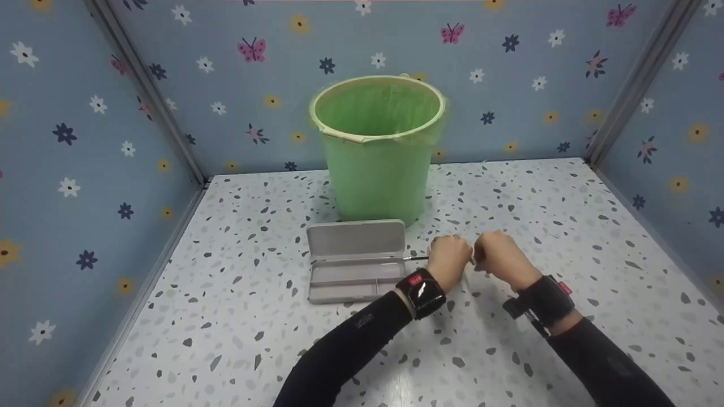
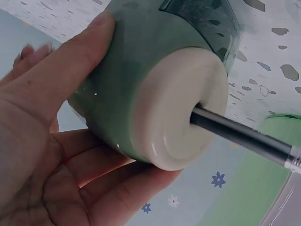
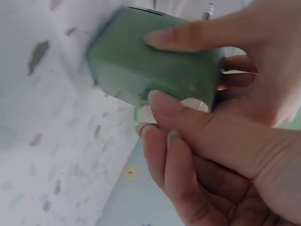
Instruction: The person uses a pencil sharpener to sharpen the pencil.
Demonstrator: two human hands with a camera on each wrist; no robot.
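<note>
My left hand grips a green pencil sharpener, its thumb on one side and fingers on the other. From the hole in the sharpener's cream round face sticks a dark pencil with a silver band. In the head view the left hand hides most of the sharpener, while the pencil points left, toward the case. Close beside it, my right hand pinches the small pale crank knob on the sharpener between thumb and fingertips. The crank arm itself is mostly hidden by the fingers.
A grey pencil case lies with its lid up, left of the hands. Behind it stands a green bucket with a thin liner over its rim. Patterned panels border the speckled tabletop at the back and both sides.
</note>
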